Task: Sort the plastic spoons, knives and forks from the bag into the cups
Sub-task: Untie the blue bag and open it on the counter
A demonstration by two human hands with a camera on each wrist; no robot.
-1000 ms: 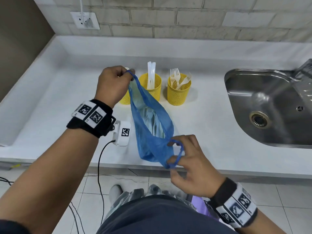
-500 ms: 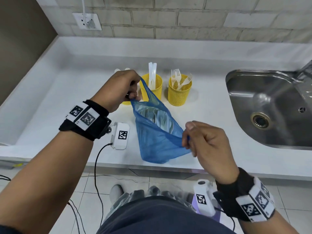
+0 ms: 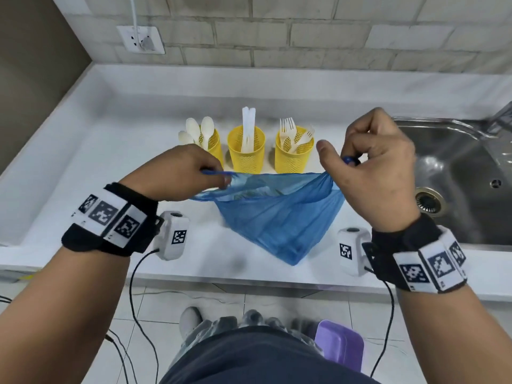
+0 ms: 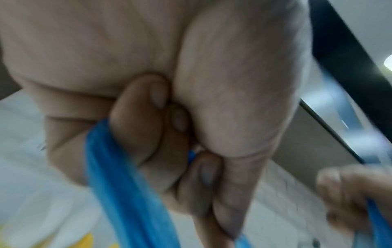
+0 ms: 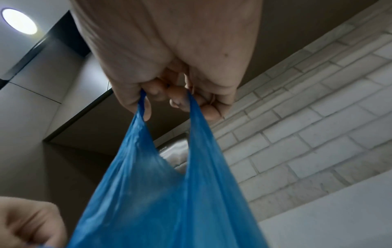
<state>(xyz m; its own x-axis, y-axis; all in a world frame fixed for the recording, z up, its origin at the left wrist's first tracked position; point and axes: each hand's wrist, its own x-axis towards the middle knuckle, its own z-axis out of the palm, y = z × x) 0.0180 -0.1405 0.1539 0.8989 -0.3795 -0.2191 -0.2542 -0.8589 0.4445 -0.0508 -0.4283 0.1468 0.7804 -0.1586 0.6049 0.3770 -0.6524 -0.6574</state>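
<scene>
White counter (image 3: 110, 167), grey brick wall (image 3: 304, 37), steel sink (image 3: 457, 173), tiled floor (image 3: 277, 303)

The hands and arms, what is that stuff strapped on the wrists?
Both arms are bare, no sleeves. Each wrist, behind the left hand and the right hand, wears a black band with white blocks printed with black square codes. A small white camera box with a thin black cable hangs under each.

White counter (image 3: 116, 151): 3 yellow cups (image 3: 246, 153) in a row, near sink (image 3: 454, 173).
</scene>
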